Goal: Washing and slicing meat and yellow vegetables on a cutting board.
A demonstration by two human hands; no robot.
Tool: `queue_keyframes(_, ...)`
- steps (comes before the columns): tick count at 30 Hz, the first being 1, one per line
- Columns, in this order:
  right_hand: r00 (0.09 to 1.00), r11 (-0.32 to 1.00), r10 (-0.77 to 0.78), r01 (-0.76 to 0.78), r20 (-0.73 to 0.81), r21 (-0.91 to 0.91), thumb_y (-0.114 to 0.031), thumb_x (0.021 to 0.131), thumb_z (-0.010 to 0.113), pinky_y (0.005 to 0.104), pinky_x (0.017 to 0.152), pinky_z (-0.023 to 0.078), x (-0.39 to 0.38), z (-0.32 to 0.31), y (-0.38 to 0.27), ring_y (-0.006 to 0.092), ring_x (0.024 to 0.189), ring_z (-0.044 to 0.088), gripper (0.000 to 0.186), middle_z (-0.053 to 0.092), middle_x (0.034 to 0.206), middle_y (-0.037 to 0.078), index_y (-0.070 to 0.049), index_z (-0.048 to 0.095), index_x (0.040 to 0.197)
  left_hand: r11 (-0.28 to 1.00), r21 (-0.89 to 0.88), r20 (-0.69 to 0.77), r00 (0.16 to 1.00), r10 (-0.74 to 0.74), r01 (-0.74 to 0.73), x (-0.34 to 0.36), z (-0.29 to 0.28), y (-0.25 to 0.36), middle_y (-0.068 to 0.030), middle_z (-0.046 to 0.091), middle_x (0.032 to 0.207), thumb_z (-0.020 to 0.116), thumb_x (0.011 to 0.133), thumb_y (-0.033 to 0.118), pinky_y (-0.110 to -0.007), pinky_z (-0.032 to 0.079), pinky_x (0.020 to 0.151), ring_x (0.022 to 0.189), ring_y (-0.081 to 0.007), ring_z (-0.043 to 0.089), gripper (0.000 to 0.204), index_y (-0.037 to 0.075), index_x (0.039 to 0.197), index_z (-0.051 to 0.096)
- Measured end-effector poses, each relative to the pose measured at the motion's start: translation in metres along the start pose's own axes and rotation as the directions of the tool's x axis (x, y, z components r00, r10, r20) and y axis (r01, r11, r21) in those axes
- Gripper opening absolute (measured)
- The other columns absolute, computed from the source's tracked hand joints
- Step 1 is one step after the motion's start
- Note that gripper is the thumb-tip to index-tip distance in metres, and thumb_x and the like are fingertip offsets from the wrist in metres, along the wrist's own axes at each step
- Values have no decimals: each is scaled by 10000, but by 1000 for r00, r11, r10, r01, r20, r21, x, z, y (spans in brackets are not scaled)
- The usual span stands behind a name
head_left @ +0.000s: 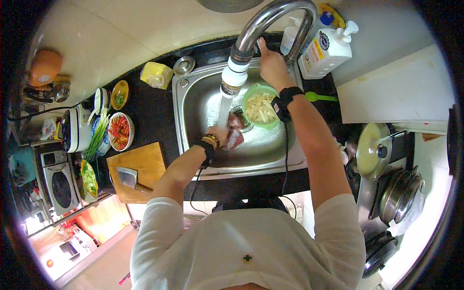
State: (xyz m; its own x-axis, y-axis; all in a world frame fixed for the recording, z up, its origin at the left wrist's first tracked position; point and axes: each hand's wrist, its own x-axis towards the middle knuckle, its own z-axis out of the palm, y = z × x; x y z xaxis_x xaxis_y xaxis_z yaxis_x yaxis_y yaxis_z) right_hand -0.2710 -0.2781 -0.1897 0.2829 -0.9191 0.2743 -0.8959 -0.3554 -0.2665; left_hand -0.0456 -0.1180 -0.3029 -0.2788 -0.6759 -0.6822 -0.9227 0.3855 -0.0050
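Under the running faucet (pixel 249 36), my left hand (pixel 218 133) is closed on raw red meat (pixel 234 137) low in the steel sink (pixel 193 96). Water streams from the white spout head onto that hand and the meat. My right hand (pixel 274 67) reaches to the sink's back right rim, beside the faucet's base. One of its fingers is stretched out toward the back; the others are partly hidden, and I cannot see anything held. Just below my right wrist, a green basket (pixel 249 94) of pale cut strips (pixel 261 108) sits in the sink.
Left of the sink lie a cutting board (pixel 151 162) with a cleaver (pixel 127 177), a bowl of red peppers (pixel 120 132), green onions (pixel 97 133) and a yellow packet (pixel 156 75). A white pump bottle (pixel 325 53) and green spoon (pixel 321 97) stand right. A lidded pan (pixel 371 150) is further right.
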Motion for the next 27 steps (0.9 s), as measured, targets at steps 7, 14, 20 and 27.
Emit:
queue_keyframes(7,1000,999,30,-30,9,40,-18,747,447,461,759,432,0,8,8,370,844,557,641,569,1018,207,-38,206,1341,986,-147,-87,992,-96,82,21,22,6,-122,636,916,535,779,247,-375,505,711,868,-261,617,241,70,900,644)
queue_keyframes(14,997,997,-57,55,-45,-53,-36,736,452,414,712,441,-3,8,10,322,779,574,598,594,901,194,59,261,1295,597,-794,188,980,69,110,-15,-12,-29,-99,631,772,584,729,310,-314,476,638,676,-198,593,341,-9,843,624)
queue_keyframes(20,999,997,3,-6,-43,-75,-35,719,472,400,683,449,1,8,3,326,757,569,628,599,846,170,37,257,1304,114,-986,127,991,31,122,-44,-82,-23,-75,631,741,626,780,239,-268,459,582,630,-153,596,230,14,825,620)
queue_keyframes(27,976,997,-52,38,-212,-67,-61,740,473,395,904,372,1,0,4,309,1050,481,570,533,1101,177,12,301,1278,5,-997,-75,997,0,-75,-29,-100,-27,-92,634,808,631,780,250,-308,477,638,686,-170,598,296,-10,918,594)
